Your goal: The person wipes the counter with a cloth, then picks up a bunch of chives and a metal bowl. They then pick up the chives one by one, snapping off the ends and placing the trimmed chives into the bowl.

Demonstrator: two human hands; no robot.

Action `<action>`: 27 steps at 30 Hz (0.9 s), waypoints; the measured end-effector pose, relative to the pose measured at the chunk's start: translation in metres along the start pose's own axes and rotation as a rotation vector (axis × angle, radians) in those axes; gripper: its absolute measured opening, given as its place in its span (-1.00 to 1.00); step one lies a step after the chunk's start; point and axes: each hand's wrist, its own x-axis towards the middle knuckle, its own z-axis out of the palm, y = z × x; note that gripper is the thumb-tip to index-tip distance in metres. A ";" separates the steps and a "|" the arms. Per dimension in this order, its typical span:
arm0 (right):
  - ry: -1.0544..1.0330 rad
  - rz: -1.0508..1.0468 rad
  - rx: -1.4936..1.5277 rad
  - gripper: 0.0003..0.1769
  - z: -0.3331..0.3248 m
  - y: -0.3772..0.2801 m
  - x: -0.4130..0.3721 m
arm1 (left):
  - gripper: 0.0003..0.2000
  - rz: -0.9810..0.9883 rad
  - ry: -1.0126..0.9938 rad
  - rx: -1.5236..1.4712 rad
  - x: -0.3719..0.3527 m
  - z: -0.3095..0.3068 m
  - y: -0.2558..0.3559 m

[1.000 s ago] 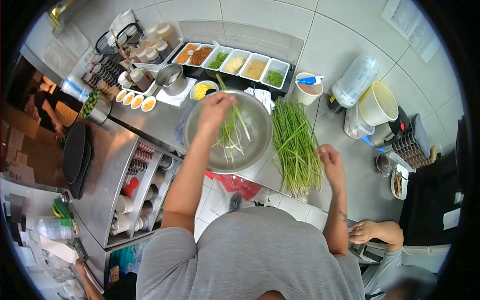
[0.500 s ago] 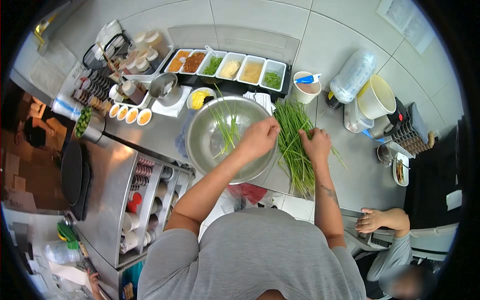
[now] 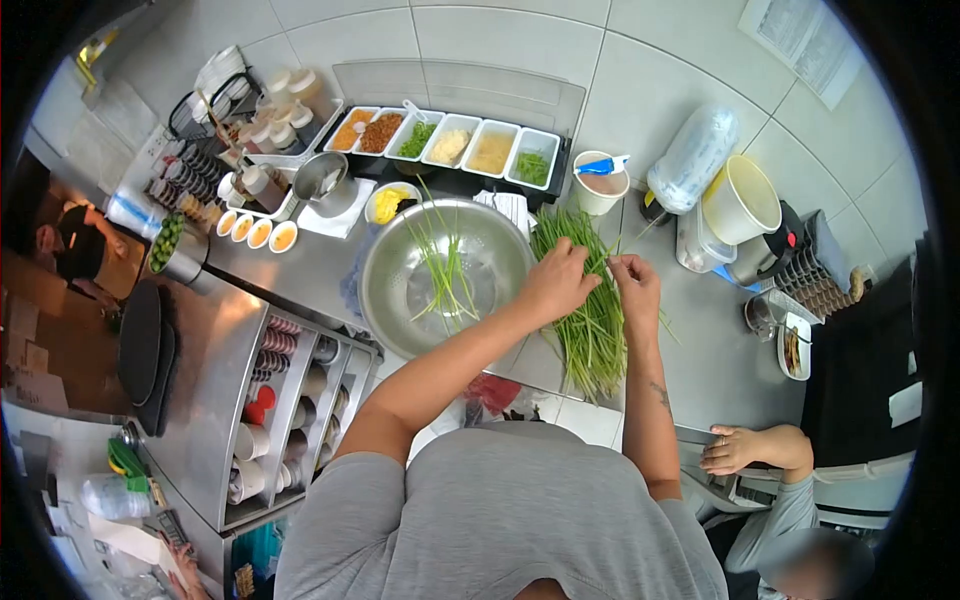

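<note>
A pile of long green stalks (image 3: 590,345) lies on the steel counter, right of a large metal bowl (image 3: 385,290). Several green stalks (image 3: 445,270) rest inside the bowl. My left hand (image 3: 560,282) is over the pile's left part, its fingers pinched together; what they hold is too small to make out. My right hand (image 3: 636,290) is just to the right, above the pile's right edge, with thumb and fingertips pinched on a thin green stalk. The two hands are close together but apart.
Behind the bowl stands a black rack of white food trays (image 3: 492,148). A white tub (image 3: 601,190) with a blue-handled tool is behind the pile. Small orange cups (image 3: 283,237) and a steel pot (image 3: 325,183) are at left. Another person's hand (image 3: 730,450) rests at lower right.
My left hand has moved right, from above the bowl to the pile. My right hand has risen off the pile and now pinches a stalk. The view has shifted slightly.
</note>
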 end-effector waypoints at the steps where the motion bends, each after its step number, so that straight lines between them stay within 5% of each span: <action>1: -0.037 0.035 0.084 -0.78 -0.003 -0.009 -0.003 | -0.77 -0.005 -0.085 -0.035 0.008 0.005 -0.002; 11: -0.169 0.017 0.249 -0.85 -0.061 -0.049 0.021 | -0.79 -0.106 -0.315 -0.051 -0.006 -0.007 0.023; 14: -0.066 -0.562 -0.315 -0.91 -0.053 -0.047 0.015 | -0.80 -0.169 -0.365 -0.012 -0.014 -0.017 0.027; 17: -0.027 -0.787 -0.406 -0.92 -0.050 -0.048 0.010 | -0.79 -0.172 -0.385 0.014 -0.027 -0.034 0.029; 20: 0.112 -0.667 -0.512 -0.90 -0.068 -0.024 0.028 | -0.78 -0.323 -0.300 0.063 -0.042 -0.064 0.024; 24: -0.138 -0.301 -0.907 -0.73 -0.105 -0.004 0.019 | -0.77 -0.523 -0.074 0.183 -0.059 -0.110 -0.018; 27: -0.254 -0.049 -0.450 -0.70 -0.090 0.007 -0.004 | -0.73 -0.498 0.195 0.425 -0.063 -0.108 -0.022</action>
